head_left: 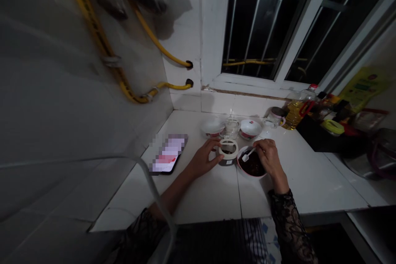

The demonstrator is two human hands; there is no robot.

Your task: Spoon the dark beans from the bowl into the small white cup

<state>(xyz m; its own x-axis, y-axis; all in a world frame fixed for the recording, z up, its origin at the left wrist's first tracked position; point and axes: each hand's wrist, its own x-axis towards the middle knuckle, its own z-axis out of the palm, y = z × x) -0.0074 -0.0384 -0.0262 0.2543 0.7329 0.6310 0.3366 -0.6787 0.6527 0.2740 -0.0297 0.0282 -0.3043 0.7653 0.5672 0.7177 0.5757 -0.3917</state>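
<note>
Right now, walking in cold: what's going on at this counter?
A person's left hand steadies a jar with a white rim, while the right hand holds a small white spoon over a bowl of dark contents. Whether the spoon touches them isn't clear. Behind stand two more bowls with a clear glass container between them. A phone lies to the left, screen lit.

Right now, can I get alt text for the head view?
A right hand holds a white spoon over a bowl of dark contents; the left hand touches a jar beside it. A phone lies on the white counter.
</note>
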